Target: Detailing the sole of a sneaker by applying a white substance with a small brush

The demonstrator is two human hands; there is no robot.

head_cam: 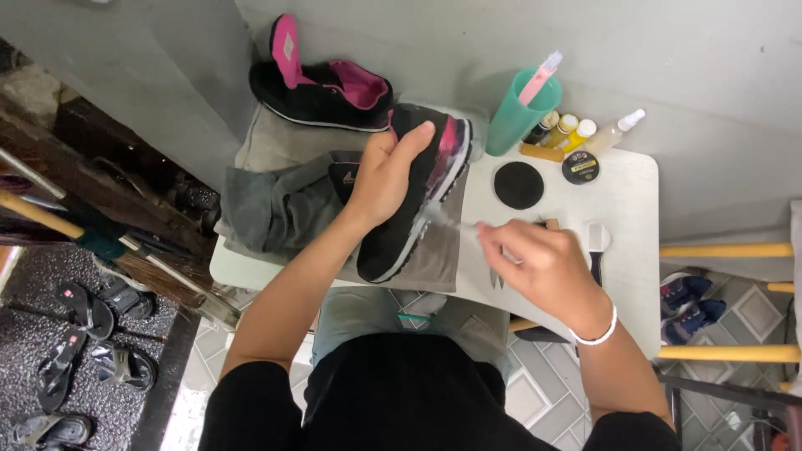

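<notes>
Shoe (418, 196) tilted up for my brush.
Left hand (386, 177) fingers clamp it steady; right hand (539, 269) fingers pinch a thin brush (455, 222) at its sole.

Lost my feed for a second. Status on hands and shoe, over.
Left hand grips black shoe, tipped on its side. Right hand holds a thin brush at the sole. Second shoe behind, apart.

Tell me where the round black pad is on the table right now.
In the head view the round black pad lies flat on the white table, right of the shoe held by the left hand, in front of the green cup.
</notes>
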